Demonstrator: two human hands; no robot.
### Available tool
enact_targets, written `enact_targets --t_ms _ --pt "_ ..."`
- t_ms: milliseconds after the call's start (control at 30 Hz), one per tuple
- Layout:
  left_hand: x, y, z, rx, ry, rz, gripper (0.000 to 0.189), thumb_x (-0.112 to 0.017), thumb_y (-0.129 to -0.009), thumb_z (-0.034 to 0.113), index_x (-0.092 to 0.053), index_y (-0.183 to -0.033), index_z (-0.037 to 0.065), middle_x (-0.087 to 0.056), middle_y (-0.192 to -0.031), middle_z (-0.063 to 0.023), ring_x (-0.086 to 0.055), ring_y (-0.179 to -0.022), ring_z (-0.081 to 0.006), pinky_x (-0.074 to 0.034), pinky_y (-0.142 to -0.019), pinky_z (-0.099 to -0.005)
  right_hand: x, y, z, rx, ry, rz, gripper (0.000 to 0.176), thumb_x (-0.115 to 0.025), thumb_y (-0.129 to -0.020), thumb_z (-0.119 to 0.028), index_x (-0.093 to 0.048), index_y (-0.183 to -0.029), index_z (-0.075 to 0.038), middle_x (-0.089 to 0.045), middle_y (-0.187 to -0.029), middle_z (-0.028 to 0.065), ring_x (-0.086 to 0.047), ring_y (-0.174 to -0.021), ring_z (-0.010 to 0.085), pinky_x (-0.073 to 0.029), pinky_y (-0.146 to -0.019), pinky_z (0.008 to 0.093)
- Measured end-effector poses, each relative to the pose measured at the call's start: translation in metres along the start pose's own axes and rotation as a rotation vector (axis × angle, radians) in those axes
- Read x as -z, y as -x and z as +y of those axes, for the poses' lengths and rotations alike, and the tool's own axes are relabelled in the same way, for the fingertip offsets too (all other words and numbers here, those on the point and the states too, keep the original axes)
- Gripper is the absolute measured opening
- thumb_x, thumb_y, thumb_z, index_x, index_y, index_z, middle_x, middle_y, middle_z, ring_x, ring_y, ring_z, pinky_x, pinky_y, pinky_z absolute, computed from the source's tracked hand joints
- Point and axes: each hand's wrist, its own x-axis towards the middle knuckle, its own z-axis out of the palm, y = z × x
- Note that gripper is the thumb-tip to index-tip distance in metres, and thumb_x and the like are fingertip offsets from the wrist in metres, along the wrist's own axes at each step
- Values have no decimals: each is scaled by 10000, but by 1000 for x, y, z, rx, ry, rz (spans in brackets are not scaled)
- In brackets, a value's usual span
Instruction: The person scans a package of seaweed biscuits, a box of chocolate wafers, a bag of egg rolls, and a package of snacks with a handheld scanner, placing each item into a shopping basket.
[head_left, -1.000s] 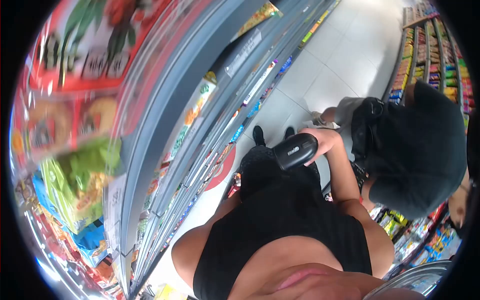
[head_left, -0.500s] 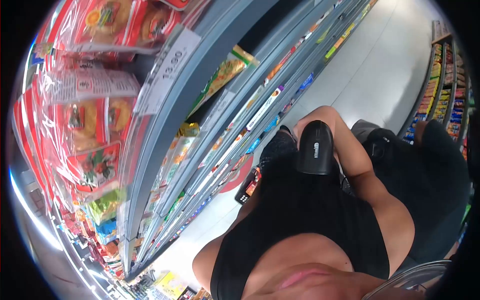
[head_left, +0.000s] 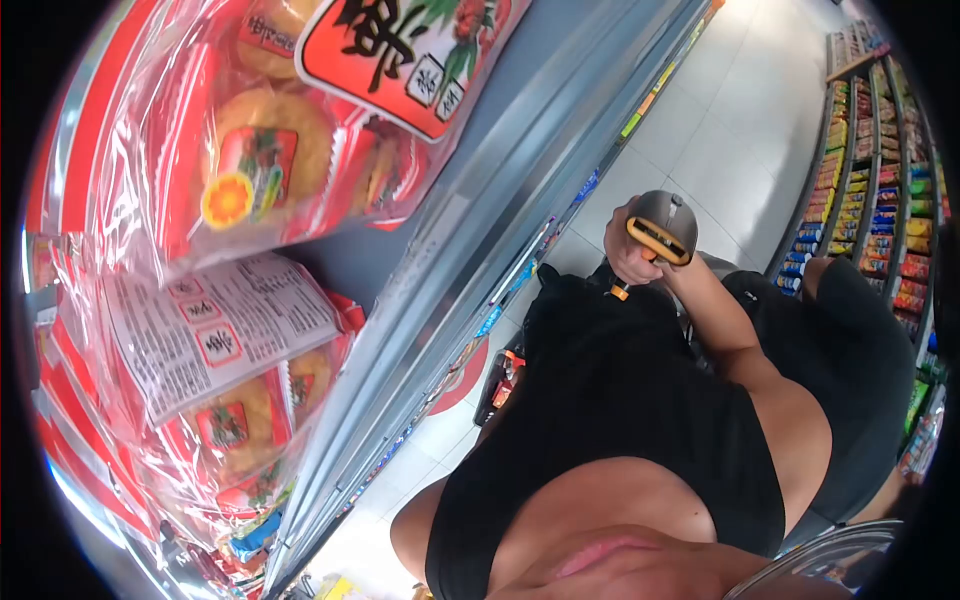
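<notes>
1. Now the right hand [head_left: 632,250] is closed round the grip of the scanner [head_left: 662,225], at 1 o'clock in the view. The left hand is out of sight below the torso.
2. Change: half a second earlier the scanner sat lower, near centre, with its black back up in front of the black top. It has since been lifted and turned, so its grey head with orange trim shows. Judged from this, the tool is clear of the body and raised toward shelf level.
3. Change: the view has drawn closer to the snack bags [head_left: 260,170], which now fill 8 to 11 o'clock.
4. Edges: the grey shelf edge [head_left: 480,250] runs from 7 to 1 o'clock and passes near the scanner at its 9 o'clock.
5. Open room: bare floor tiles [head_left: 720,120] lie at 12 to 1 o'clock beyond the hand. A second person in dark clothes [head_left: 870,340] closes 3 o'clock, and the far shelving [head_left: 870,140] stands at 2 o'clock.
</notes>
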Motion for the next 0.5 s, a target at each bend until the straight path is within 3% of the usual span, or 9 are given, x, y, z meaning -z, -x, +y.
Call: enact_targets --t_ms 100,133,233,333,500 --pt "6 -55 -52 165 104 202 670 -628 -923 343 -385 -1505 119 -594 -1370 -236 -609 -1222 -417 -498 -1006 -457 6 28 -10 -121 146 130 433 -845 -793 -85 -603 -1114 76 -646 -849 145 -608 -677 262 -475 -566 368" --pt "6 -73 -71 231 150 281 673 -628 -923 345 -383 -1507 119 -593 -1372 -237 -609 -1223 -418 -498 -1007 -458 26 39 -9 -123 219 -4 670 -891 -752 -112 -503 -1271 60 -644 -1043 178 -641 -909 317 -517 -733 424" --pt "0 -121 -114 408 296 506 682 -627 -922 351 -377 -1512 118 -590 -1376 -241 -607 -1225 -423 -497 -1008 -461 50 40 -28 -192 366 -219 884 -974 -654 -288 -484 -1320 24 -644 -1175 168 -645 -1112 315 -531 -870 441" --pt "-15 -159 -137 536 437 711 691 -626 -921 357 -372 -1517 117 -587 -1381 -245 -604 -1228 -427 -497 -1009 -464 80 41 -49 -287 380 -382 886 -978 -620 -394 -525 -1265 9 -635 -1124 140 -627 -1021 276 -509 -821 400" --pt "-60 -197 -134 711 636 994 707 -625 -920 367 -363 -1526 115 -582 -1389 -252 -601 -1232 -434 -496 -1012 -469 104 47 -104 -434 176 -384 777 -954 -635 -436 -580 -1161 -5 -636 -1033 108 -604 -908 241 -486 -774 372"
